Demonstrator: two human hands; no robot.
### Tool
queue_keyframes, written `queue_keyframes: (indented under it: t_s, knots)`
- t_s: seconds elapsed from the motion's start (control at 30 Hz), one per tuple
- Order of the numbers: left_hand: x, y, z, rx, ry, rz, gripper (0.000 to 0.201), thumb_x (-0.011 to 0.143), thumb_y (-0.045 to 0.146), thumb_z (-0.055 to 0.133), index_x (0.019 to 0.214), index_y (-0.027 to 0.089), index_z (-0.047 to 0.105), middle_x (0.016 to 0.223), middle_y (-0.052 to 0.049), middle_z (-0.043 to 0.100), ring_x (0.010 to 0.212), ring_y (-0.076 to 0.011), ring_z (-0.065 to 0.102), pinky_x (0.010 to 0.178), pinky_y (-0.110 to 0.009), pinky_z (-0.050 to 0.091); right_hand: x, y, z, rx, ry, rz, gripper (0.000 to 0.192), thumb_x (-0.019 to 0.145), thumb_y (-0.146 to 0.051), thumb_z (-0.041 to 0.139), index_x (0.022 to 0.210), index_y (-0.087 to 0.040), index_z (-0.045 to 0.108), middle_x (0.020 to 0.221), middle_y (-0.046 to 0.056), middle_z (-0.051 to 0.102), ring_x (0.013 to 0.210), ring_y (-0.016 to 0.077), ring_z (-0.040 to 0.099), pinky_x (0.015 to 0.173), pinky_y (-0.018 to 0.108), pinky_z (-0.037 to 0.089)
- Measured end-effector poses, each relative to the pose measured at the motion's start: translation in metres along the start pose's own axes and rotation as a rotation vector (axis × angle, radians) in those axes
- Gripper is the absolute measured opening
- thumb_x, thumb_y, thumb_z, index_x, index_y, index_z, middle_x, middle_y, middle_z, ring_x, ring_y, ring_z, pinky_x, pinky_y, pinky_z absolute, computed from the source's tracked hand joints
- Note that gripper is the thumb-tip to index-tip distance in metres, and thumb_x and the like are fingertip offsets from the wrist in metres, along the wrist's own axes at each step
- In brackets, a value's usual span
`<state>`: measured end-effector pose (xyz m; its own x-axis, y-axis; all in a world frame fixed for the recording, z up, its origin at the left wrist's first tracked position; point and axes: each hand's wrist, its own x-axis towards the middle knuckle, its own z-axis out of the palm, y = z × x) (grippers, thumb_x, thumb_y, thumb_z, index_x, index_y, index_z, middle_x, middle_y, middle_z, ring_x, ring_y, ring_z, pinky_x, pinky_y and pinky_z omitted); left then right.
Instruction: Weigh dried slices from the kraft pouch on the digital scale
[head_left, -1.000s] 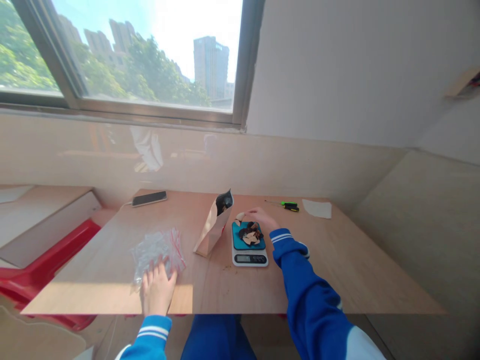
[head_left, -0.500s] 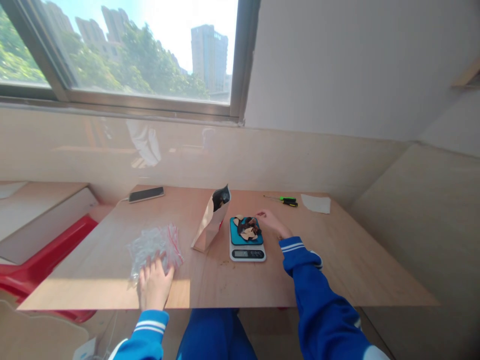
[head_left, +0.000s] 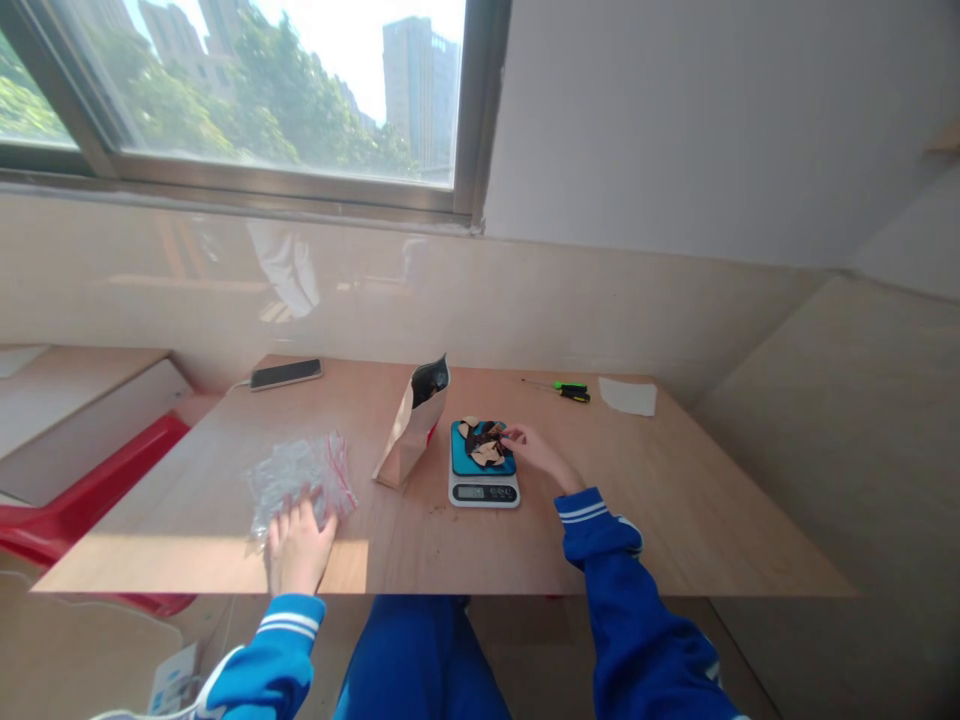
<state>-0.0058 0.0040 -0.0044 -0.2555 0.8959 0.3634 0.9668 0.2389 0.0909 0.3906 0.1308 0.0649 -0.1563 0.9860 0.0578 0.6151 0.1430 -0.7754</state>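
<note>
Reaching with right hand (head_left: 534, 448), fingertips pinched at dark, light, brittle-looking chips (head_left: 482, 443) heaped on scale (head_left: 484, 478) mid-table — grip edges gently; left hand (head_left: 296, 545) lies flat, open, on slippery bags (head_left: 298, 480) near front-left edge, pouch (head_left: 412, 424) beside scale.

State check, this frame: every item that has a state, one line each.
paper pouch: upright, top open
scale: display lit, reading illegible, loaded with dark and pale pieces
zip bags: flat on the table, under the left hand
left hand: flat, palm down
right hand: fingertips at the pieces
phone: flat, screen dark
screwdriver: lying flat
</note>
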Motion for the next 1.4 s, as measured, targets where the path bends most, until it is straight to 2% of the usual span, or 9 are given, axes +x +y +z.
queue_keyframes:
  t_s: [0.23,0.33,0.47,0.63,0.7,0.83,0.93,1.07,1.4]
  knots:
    - [0.0,0.002,-0.004,-0.006,-0.012,-0.014,0.056,0.09,0.036,0.032,0.131,0.002,0.05,0.131,-0.022,0.059,0.131,-0.0344,0.045,0.108,-0.046,0.031,-0.001,0.008,0.004,-0.039,0.033,-0.02,0.018,0.078,-0.034,0.065,0.08,-0.017,0.069,0.077,0.006,0.069,0.073,0.0196,0.06,0.066,0.03,0.044]
    - [0.0,0.002,-0.005,-0.009,-0.021,-0.016,0.057,0.091,0.037,0.032,0.131,0.001,0.049,0.132,-0.022,0.059,0.131,-0.0352,0.045,0.108,-0.047,0.031,-0.007,0.01,-0.004,-0.05,0.094,0.003,0.024,0.077,-0.037,0.065,0.085,-0.016,0.07,0.078,0.006,0.069,0.072,0.0193,0.061,0.065,0.029,0.044]
    - [0.0,0.001,-0.004,-0.007,-0.032,-0.02,0.058,0.091,0.038,0.031,0.133,0.001,0.047,0.133,-0.022,0.058,0.133,-0.0342,0.043,0.108,-0.046,0.03,-0.026,0.024,-0.022,-0.075,0.184,0.038,0.03,0.079,-0.043,0.061,0.091,-0.016,0.07,0.077,0.007,0.069,0.07,0.0202,0.061,0.064,0.031,0.046]
    - [0.0,0.0,-0.002,0.006,-0.048,-0.026,0.057,0.091,0.037,0.032,0.133,0.0,0.046,0.132,-0.024,0.057,0.133,-0.0346,0.044,0.109,-0.045,0.03,-0.057,0.054,-0.033,-0.135,0.272,0.043,0.022,0.072,-0.039,0.068,0.074,-0.018,0.07,0.077,0.008,0.067,0.073,0.0234,0.062,0.072,0.037,0.048]
    - [0.0,0.0,-0.002,0.012,-0.053,-0.026,0.057,0.091,0.037,0.033,0.132,0.0,0.047,0.133,-0.025,0.057,0.133,-0.0348,0.044,0.109,-0.045,0.029,-0.07,0.061,-0.031,-0.154,0.326,0.022,0.022,0.072,-0.041,0.068,0.074,-0.02,0.07,0.083,0.009,0.066,0.081,0.0252,0.062,0.079,0.04,0.048]
    - [0.0,0.0,-0.002,0.018,-0.059,-0.027,0.057,0.091,0.037,0.033,0.132,0.0,0.047,0.133,-0.025,0.057,0.133,-0.035,0.044,0.109,-0.045,0.03,-0.099,0.068,-0.022,-0.167,0.484,-0.005,0.03,0.08,-0.045,0.057,0.089,-0.019,0.069,0.094,0.013,0.063,0.092,0.028,0.059,0.085,0.045,0.046]
    - [0.0,0.0,-0.002,0.021,-0.059,-0.03,0.056,0.091,0.037,0.034,0.132,0.001,0.048,0.132,-0.025,0.057,0.133,-0.035,0.044,0.109,-0.045,0.03,-0.125,0.073,-0.009,-0.154,0.58,-0.013,0.031,0.085,-0.041,0.047,0.096,-0.018,0.066,0.097,0.014,0.061,0.092,0.0271,0.057,0.083,0.046,0.047]
    - [0.0,0.0,-0.003,0.02,-0.059,-0.028,0.056,0.091,0.037,0.034,0.133,0.001,0.047,0.132,-0.024,0.057,0.133,-0.0345,0.044,0.109,-0.044,0.029,-0.152,0.081,0.01,-0.092,0.702,0.013,0.029,0.085,-0.035,0.045,0.097,-0.018,0.065,0.094,0.013,0.059,0.087,0.0256,0.057,0.08,0.045,0.049]
    - [0.0,0.0,-0.003,0.002,-0.053,-0.027,0.054,0.092,0.036,0.031,0.133,0.004,0.047,0.135,-0.021,0.056,0.134,-0.0329,0.042,0.11,-0.044,0.029,-0.16,0.085,0.015,0.003,0.786,0.128,0.029,0.083,-0.034,0.045,0.094,-0.017,0.066,0.095,0.014,0.062,0.088,0.0259,0.058,0.079,0.042,0.05]
